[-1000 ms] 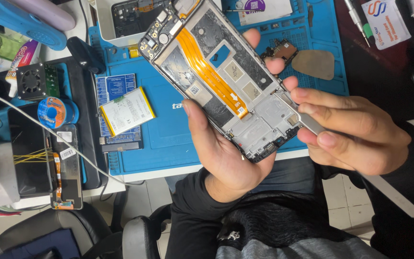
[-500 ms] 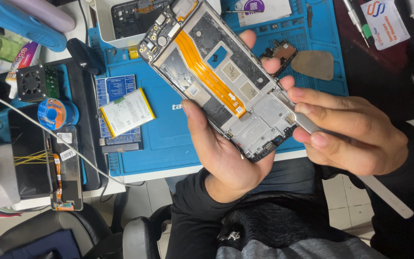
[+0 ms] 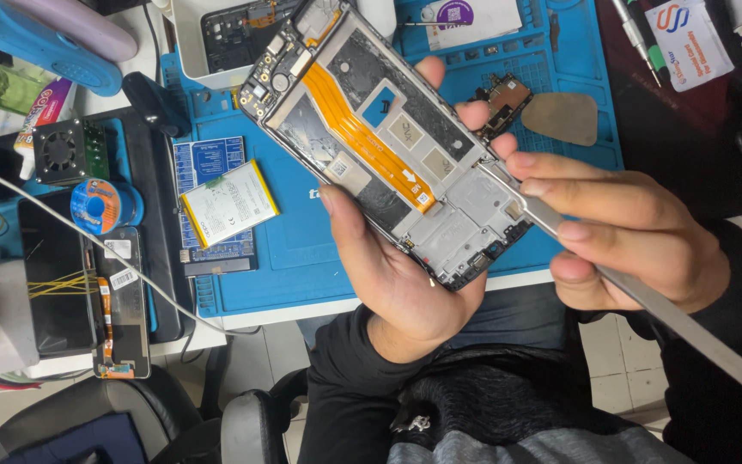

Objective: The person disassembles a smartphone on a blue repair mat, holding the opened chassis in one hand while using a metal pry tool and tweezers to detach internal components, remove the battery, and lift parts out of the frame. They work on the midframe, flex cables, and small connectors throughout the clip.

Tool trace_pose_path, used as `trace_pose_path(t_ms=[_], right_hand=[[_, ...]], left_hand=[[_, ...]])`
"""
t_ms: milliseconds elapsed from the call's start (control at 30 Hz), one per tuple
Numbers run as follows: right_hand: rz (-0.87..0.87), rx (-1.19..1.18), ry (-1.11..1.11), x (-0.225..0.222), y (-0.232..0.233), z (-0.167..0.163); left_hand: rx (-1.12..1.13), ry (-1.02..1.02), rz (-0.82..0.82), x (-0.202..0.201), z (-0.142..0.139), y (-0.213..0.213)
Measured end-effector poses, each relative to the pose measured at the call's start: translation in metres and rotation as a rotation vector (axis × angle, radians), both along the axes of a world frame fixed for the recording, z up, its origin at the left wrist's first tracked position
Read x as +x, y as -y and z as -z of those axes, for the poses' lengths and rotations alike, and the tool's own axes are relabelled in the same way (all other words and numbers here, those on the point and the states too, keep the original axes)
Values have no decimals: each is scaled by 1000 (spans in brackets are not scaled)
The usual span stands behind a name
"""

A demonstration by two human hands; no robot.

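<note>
Overhead, an opened phone (image 3: 388, 142), its back cover off and an orange flex cable (image 3: 362, 137) exposed along its middle, is held tilted above a blue repair mat (image 3: 302, 249). It is cradled by the left hand (image 3: 397, 275), thumb pressed on its near edge and fingertips curled round the far side. A flat metal pry tool (image 3: 646, 301) is pinched between thumb and fingers of the right hand (image 3: 637, 236), its tip laid against the phone's lower frame. On the mat just left, a loose battery (image 3: 228, 204) is seen, with a solder spool (image 3: 99, 206) beyond and a small circuit board (image 3: 504, 96) behind the phone.
</note>
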State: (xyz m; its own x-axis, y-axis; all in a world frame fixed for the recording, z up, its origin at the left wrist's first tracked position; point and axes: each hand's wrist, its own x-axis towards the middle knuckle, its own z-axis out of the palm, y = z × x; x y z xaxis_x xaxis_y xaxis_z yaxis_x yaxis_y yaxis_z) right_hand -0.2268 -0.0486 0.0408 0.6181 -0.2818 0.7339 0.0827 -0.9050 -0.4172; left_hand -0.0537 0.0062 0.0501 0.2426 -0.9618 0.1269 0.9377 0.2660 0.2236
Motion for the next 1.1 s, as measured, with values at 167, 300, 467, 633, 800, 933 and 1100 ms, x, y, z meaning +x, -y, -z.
trace_pose_path(t_ms=[167, 300, 467, 633, 800, 933, 1100], right_hand=[[-24, 244, -73, -7, -1, 1], [-127, 684, -278, -20, -3, -5], [-38, 67, 19, -13, -5, 1], [-50, -8, 37, -13, -5, 6], [-45, 53, -19, -13, -5, 11], [-45, -153, 133, -5, 3, 13], [29, -267, 246, 6, 6, 18]], left_hand=[[-16, 9, -2, -2, 2, 1], [-40, -28, 32, 0, 1, 2], [7, -88, 86, 4, -4, 2], [2, -138, 114, 7, -7, 2], [-1, -151, 125, 8, -8, 3], [-1, -156, 117, 6, -7, 2], [-30, -179, 137, 6, -7, 1]])
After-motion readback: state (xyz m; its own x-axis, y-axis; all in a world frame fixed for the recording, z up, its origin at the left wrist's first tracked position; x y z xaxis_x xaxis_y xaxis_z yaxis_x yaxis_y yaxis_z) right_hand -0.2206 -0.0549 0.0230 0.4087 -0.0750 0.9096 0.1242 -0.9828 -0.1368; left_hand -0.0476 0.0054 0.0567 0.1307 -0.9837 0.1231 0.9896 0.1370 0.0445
